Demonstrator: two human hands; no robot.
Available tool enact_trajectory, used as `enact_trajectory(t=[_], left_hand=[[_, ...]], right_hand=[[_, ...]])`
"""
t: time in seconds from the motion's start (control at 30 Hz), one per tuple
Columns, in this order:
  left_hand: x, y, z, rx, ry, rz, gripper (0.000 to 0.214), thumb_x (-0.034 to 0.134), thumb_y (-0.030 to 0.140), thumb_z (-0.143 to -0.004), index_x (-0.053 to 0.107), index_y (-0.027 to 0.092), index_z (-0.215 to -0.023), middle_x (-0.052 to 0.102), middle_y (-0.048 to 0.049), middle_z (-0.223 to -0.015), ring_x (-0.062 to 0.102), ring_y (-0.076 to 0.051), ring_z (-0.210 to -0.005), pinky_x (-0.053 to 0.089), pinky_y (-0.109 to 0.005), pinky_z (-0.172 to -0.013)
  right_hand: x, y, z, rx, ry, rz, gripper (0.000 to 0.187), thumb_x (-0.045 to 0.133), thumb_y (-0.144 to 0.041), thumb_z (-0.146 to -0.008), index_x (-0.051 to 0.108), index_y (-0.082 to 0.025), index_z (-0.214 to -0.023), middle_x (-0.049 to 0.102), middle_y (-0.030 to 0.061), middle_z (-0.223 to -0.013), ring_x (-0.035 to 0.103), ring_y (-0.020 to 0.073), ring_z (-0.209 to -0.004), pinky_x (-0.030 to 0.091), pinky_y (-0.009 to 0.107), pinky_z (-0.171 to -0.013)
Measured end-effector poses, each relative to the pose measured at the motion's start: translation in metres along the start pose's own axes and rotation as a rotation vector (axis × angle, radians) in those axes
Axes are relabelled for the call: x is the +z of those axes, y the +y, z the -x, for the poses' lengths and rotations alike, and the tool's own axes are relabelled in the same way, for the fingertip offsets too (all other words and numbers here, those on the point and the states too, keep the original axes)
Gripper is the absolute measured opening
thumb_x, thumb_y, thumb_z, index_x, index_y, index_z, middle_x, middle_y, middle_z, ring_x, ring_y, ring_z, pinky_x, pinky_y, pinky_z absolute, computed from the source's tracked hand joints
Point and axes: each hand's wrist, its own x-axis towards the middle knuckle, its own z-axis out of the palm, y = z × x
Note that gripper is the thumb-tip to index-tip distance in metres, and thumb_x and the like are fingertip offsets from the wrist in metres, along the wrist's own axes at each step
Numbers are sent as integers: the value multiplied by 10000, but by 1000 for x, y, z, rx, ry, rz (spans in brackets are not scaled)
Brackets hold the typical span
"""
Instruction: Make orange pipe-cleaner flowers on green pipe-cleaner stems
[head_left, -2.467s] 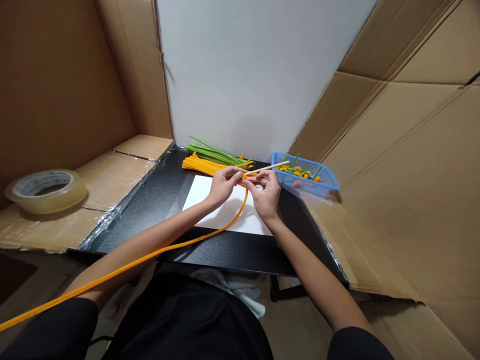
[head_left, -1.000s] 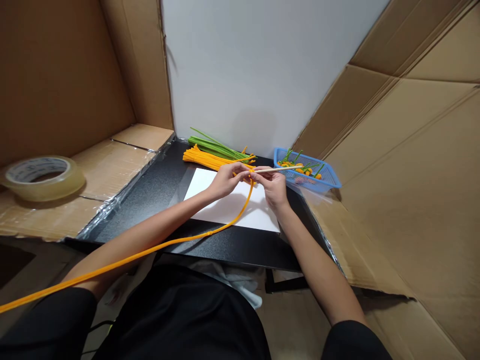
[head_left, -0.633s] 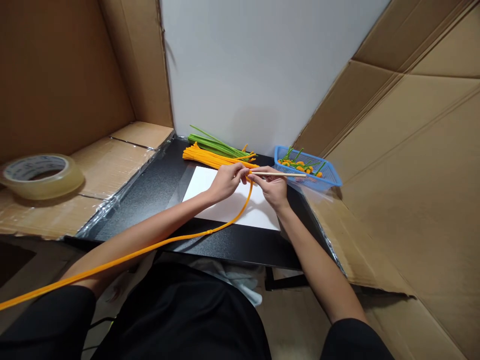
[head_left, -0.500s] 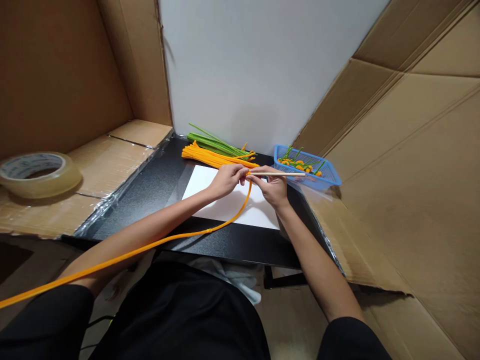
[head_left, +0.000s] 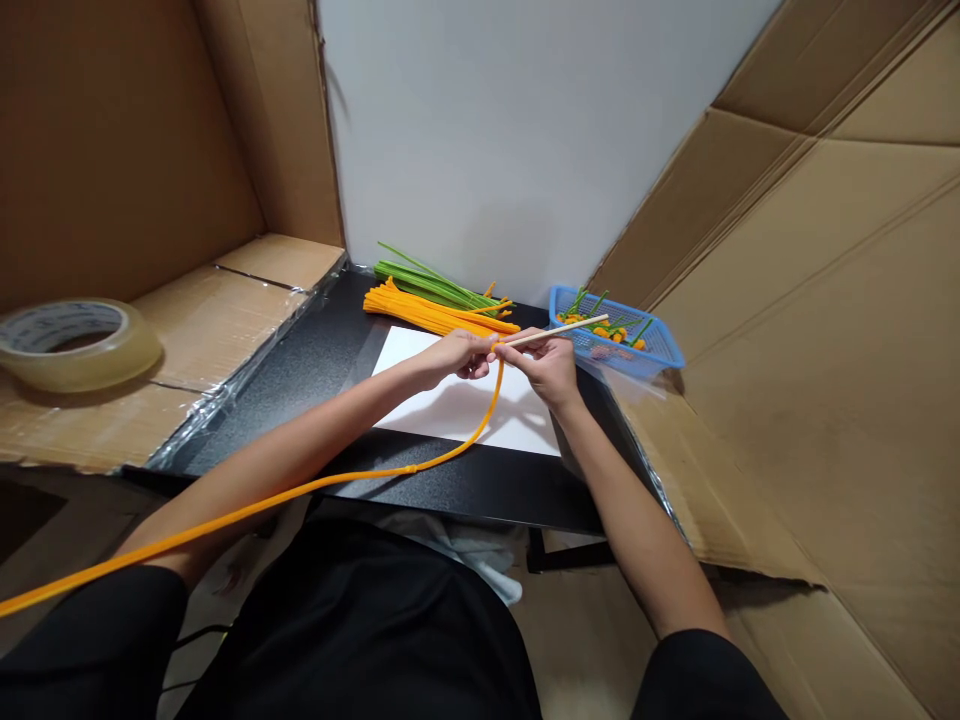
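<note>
My right hand (head_left: 551, 370) pinches a thin pale wooden stick (head_left: 562, 331), which points up to the right. At the stick's left end, my left hand (head_left: 459, 358) has its fingers closed on an orange pipe cleaner (head_left: 480, 425), which passes round the stick there. The fingertips of both hands nearly meet and partly hide that spot. From them the long pipe cleaner hangs in a curve, crosses above my left forearm and leaves the view at lower left. Below the hands lies a white sheet (head_left: 517, 425) on the black table (head_left: 285, 400).
Behind the hands lie a bundle of orange pipe cleaners (head_left: 420, 310) and a green bundle (head_left: 427, 285). A blue basket (head_left: 660, 350) at right holds several orange pieces with green stems. A wide tape roll (head_left: 97, 365) rests on cardboard (head_left: 202, 340) at left. Cardboard walls flank both sides.
The stick has tilted, its right end now higher. My left hand has turned slightly, with its fingers lower beside the stick. The hanging pipe cleaner has shifted a little.
</note>
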Motion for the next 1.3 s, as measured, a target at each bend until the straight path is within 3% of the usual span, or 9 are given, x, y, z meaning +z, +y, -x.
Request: enact_trajectory(t=[0.2,0.27,0.37,0.43,0.53,0.7,0.93,1.17,1.3], left_hand=[[4,-6,-4,44,132,-180,578,326,531,-1014,587,144,-673,599,-47,-518,468,-99,-443,304,-224,-483],[4,-7,-1,192,243,-343,580,322,579,-1009,634,143,-788,664,-61,-619,551,-128,-528,395,-244,-554],[0,-7,5,565,455,-725,412,490,528,-974,642,151,-1043,737,-107,-934,657,-194,-783,479,-310,-738],[-3,-7,9,784,459,-978,333,536,445,-969,643,166,-1116,724,-128,-1090,658,-230,-942,480,-355,-844],[-7,-7,10,915,367,-1172,261,490,346,-999,682,191,-1086,731,-121,-1088,647,-238,-998,474,-380,-897],[-6,-11,7,911,427,-1083,172,563,285,-972,704,194,-1014,741,-100,-995,649,-221,-924,480,-334,-813],[3,-14,3,779,542,-750,112,669,276,-915,705,171,-904,749,-61,-889,640,-168,-775,470,-278,-750],[7,-12,3,600,531,-506,119,668,278,-897,703,164,-894,755,-45,-876,666,-160,-787,485,-259,-738],[5,-10,0,528,464,-394,146,660,295,-878,695,154,-867,749,-48,-865,673,-165,-809,487,-255,-729]], right_hand=[[1,7,-4,159,33,-128,318,919,-427,-580,751,-192,-713,696,-2,-612,600,132,-554,506,288,-574],[-1,10,-6,184,96,-166,330,921,-435,-565,744,-194,-704,684,-11,-613,577,117,-542,475,274,-541],[-3,13,-9,229,144,-205,342,913,-455,-562,729,-202,-700,670,-20,-610,573,113,-542,461,267,-528],[-3,13,-9,256,151,-227,344,908,-458,-558,721,-208,-702,674,-18,-620,586,119,-558,477,270,-543],[-1,11,-9,281,150,-274,345,909,-454,-546,717,-215,-703,700,-9,-661,621,135,-606,518,282,-589],[1,9,-8,297,133,-316,348,926,-449,-536,719,-220,-698,727,2,-724,667,162,-684,576,318,-682],[4,12,-7,303,119,-342,371,930,-470,-555,738,-219,-750,739,9,-752,701,180,-744,598,357,-774],[3,0,-4,211,61,-228,408,949,-375,-538,741,-219,-852,773,16,-878,717,185,-830,583,341,-812],[0,-4,-3,116,42,-116,362,917,-383,-602,713,-220,-853,745,-2,-825,692,160,-756,573,313,-752]])
